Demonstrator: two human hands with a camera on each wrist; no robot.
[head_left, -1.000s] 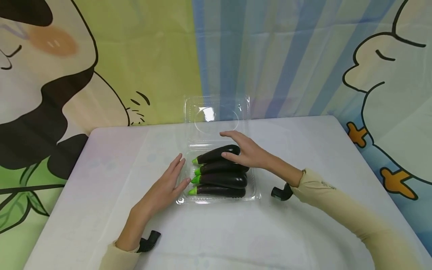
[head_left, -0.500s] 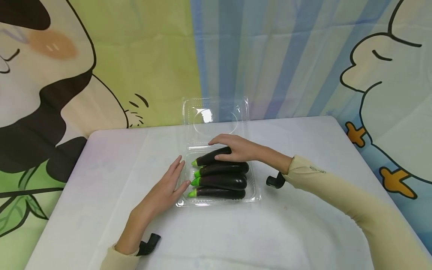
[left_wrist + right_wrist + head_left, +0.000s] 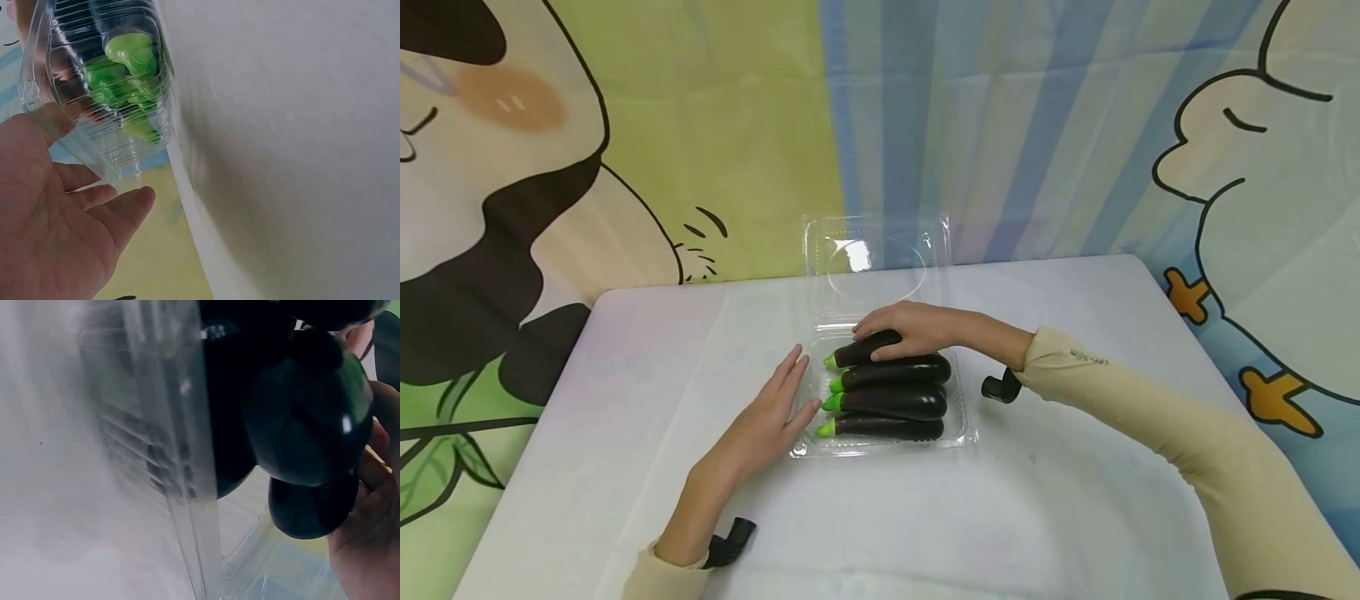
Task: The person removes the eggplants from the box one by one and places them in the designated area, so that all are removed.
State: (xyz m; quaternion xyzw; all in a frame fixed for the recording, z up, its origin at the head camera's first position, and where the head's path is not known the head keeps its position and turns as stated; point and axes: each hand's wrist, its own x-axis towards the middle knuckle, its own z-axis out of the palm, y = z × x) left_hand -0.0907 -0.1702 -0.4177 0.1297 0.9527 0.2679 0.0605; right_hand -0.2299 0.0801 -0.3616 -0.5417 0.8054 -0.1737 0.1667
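Observation:
Several dark eggplants with green stem ends lie side by side in a clear plastic clamshell box. My right hand holds the farthest eggplant, fingers over its far side and thumb on its near side, covering its right part. In the right wrist view the rounded ends of the eggplants stand beside the right hand. At the box's left edge my left hand rests with fingers extended. The left wrist view shows the left hand touching the rim, with green stem ends behind the ribbed wall.
The box's clear lid stands raised behind it, toward the printed curtain. A white cloth covers the table. Black wrist-worn pieces show at both sleeves.
My right hand has slid left along the farthest eggplant, its fingers coming down around it. The left hand has stayed beside the box.

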